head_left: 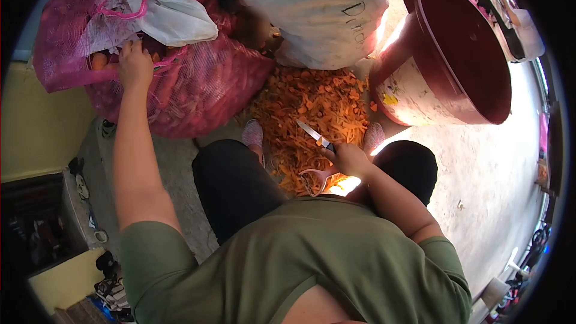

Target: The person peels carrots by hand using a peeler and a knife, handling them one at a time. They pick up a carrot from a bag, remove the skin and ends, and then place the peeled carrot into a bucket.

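My left hand (135, 65) reaches to the mouth of a pink mesh sack (198, 93) full of carrots. Its fingers stretch over the carrots (99, 60) at the opening, apart as far as they show, and the fingertips are partly hidden. Closed in my right hand (350, 162) are a knife (313, 134) with a dark handle, its blade pointing up and left, and a pinkish peeler (314, 179) whose head sticks out to the left. Below both tools, a heap of orange carrot peelings (312, 99) covers the floor between my feet.
A big whitish sack (318, 9) with black lettering stands behind the peelings. To its right is a large dark-red bucket (414, 78), tilted in view. White plastic (177, 21) hangs over the mesh sack's mouth. Concrete floor (480, 174) spreads to the right.
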Available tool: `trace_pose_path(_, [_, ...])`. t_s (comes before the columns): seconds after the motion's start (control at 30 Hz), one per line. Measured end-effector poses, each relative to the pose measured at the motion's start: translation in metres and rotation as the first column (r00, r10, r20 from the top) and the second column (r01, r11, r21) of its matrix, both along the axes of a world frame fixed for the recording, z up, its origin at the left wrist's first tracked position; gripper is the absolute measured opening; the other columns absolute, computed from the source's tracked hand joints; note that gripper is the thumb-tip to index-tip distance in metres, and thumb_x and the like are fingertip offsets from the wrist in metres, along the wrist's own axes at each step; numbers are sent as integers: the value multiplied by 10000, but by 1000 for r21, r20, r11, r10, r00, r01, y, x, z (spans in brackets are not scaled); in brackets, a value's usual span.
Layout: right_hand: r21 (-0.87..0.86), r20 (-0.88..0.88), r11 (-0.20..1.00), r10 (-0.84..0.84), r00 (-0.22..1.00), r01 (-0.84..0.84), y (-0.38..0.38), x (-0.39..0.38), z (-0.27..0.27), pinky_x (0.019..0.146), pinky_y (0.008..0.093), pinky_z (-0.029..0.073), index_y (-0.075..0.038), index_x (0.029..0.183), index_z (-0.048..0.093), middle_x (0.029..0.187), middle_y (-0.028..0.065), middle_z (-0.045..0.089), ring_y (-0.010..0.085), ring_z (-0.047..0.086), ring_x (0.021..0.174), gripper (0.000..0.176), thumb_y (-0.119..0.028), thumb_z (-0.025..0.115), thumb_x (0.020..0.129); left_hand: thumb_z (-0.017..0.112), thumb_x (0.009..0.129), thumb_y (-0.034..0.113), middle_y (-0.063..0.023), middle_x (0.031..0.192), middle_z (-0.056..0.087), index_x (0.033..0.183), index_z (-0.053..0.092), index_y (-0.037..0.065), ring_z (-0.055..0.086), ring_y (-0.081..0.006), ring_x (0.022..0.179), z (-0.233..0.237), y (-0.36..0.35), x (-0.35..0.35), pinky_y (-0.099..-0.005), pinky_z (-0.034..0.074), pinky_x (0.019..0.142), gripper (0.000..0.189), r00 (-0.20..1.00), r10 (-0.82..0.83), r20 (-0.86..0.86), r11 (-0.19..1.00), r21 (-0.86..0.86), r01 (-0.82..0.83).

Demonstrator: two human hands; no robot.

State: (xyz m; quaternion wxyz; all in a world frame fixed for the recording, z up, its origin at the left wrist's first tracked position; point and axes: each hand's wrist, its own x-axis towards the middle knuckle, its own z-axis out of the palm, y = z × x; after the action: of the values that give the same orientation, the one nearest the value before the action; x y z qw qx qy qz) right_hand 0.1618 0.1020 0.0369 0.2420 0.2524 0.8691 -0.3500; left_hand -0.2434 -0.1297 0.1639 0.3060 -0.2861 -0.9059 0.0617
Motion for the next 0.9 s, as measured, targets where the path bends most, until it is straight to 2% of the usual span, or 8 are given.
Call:
trace_pose_path(0.03, [-1,-6,1000,-2,1000,2,0,-1,-1,702,434,444,7,805,587,764,210,595,364,577,773,524,-492,426,825,558,773,231,-142,1150,448,1064,510,46,463,-336,1023,-4,3,-3,-412,398,854,348,990,141,-27,985,-96,-143])
trace_pose_path(0.13, [-6,19,1000,-9,1000,9,3,-1,-2,704,436,443,8,806,587,768,214,594,365,577,777,530,-495,424,826,544,774,320,-155,1282,339,1172,432,40,382,-361,1126,-10,11,-9,-438,370,900,500,865,470,173,880,-17,-475])
trace_pose_path(0.23, [-10,34,1000,-1,999,2,4,-2,-5,706,439,441,9,819,586,773,216,594,366,576,784,532,-497,423,826,538,762,400,-193,1275,355,1224,383,32,349,-379,1150,-3,-13,-43,-460,358,903,610,882,389,264,794,388,-467])
trace_pose_path(0.3, [-13,56,1000,7,998,-6,4,-1,-9,707,440,441,8,829,586,776,215,594,367,576,789,529,-496,423,827,545,743,429,-223,1249,377,1237,359,20,349,-380,1145,-14,-43,-82,-479,330,919,668,814,508,280,797,204,-568])
trace_pose_path(0.43, [-32,95,999,25,995,-22,4,-4,-10,710,441,440,-8,842,592,780,212,595,367,575,798,516,-494,420,830,550,735,445,-223,1212,424,1219,373,-10,356,-377,1137,4,-28,-56,-484,288,948,688,714,659,237,745,-77,-662])
trace_pose_path(0.63, [-26,75,999,38,996,-36,1,-5,-8,711,433,441,-38,840,604,791,201,597,360,576,798,512,-510,406,831,555,739,433,-172,1217,446,1182,426,-3,327,-368,1173,7,-38,-65,-511,290,934,636,652,703,282,690,-49,-722])
trace_pose_path(0.73, [-32,83,999,37,996,-35,0,-5,-9,711,430,441,-45,835,607,793,195,599,357,576,795,514,-518,404,829,581,720,429,-179,1229,429,1197,404,1,308,-338,1196,16,-41,-78,-505,319,921,665,583,674,455,692,-109,-714])
trace_pose_path(0.9, [-52,58,998,24,998,-21,0,-3,-8,716,427,438,-47,831,607,789,194,598,354,575,794,510,-516,406,830,585,728,415,-163,1211,462,1175,442,26,357,-340,1166,13,-41,-84,-447,351,920,610,639,653,405,719,-68,-692])
